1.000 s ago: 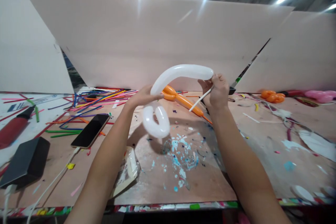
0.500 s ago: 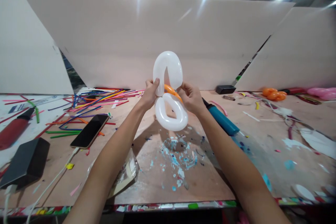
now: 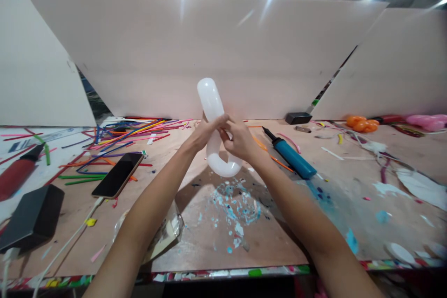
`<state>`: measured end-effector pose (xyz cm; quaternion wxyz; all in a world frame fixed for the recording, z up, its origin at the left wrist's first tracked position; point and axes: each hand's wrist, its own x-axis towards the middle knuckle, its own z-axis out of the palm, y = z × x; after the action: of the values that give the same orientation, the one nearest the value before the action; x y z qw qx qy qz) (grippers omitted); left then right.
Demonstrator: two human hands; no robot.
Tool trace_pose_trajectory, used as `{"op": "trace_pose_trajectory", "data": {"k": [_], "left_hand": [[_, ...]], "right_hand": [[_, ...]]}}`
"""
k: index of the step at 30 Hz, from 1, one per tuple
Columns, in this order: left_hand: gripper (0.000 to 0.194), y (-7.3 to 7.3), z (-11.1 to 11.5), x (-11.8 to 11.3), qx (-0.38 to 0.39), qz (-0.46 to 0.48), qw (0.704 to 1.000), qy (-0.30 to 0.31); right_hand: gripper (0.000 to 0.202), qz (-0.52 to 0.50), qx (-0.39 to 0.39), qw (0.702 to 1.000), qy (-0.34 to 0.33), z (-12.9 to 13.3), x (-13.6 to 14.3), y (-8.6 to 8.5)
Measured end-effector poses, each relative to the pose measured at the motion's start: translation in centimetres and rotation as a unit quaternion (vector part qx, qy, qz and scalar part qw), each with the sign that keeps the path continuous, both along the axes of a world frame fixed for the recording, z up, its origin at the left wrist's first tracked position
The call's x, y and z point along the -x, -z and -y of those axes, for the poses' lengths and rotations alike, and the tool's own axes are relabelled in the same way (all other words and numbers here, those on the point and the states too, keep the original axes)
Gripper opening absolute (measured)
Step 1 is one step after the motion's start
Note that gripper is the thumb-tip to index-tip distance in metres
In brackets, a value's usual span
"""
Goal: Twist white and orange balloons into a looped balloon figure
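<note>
One balloon, near-upright, top leftward

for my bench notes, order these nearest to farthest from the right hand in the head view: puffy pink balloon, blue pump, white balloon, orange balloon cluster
1. White balloon, at the right hand
2. Blue pump, to its right
3. Orange balloon cluster, farther right
4. Puffy pink balloon, right edge
</note>
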<state>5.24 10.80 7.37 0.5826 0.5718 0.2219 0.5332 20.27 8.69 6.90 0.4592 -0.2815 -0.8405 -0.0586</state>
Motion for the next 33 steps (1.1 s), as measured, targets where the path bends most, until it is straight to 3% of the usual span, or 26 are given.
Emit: {"op": "trace_pose_trajectory", "data": {"k": [5,10,13,17,20,26,33], "left_hand": [[0.034,0.1,-0.2,-0.4,-0.021,0.065,0.998,-0.013],[0.043,0.4,-0.6,0.3,-0.017,0.068,0.997,-0.023],[0.046,0.5,-0.6,0.6,-0.037,0.047,0.998,-0.010],[0.044,0.3,-0.1,0.4,-0.051,0.021,0.998,-0.029],[0.046,-0.2,0.2,0.4,-0.052,0.028,0.998,-0.023],[0.049,-0.5,0.0,1.1,-0.054,0.059,0.997,0.001],[0.051,0.5,-1.2,1.2,-0.039,0.047,0.998,0.002]], "right_hand": [[0.012,-0.019,-0.004,0.999,0.041,-0.3,0.3,0.4],[0.013,-0.099,0.103,0.989,-0.025,-1.0,-0.7,-0.2],[0.017,-0.115,0.152,0.981,-0.026,-0.8,-1.1,-0.8],[0.012,-0.144,0.099,0.984,0.028,0.1,-0.7,-1.1],[0.013,-0.187,0.077,0.979,0.027,0.3,-0.4,-0.9],[0.022,-0.242,0.226,0.939,-0.095,-0.2,-1.5,-1.4],[0.029,-0.227,0.300,0.926,-0.033,-0.4,-2.4,-1.6]]}}
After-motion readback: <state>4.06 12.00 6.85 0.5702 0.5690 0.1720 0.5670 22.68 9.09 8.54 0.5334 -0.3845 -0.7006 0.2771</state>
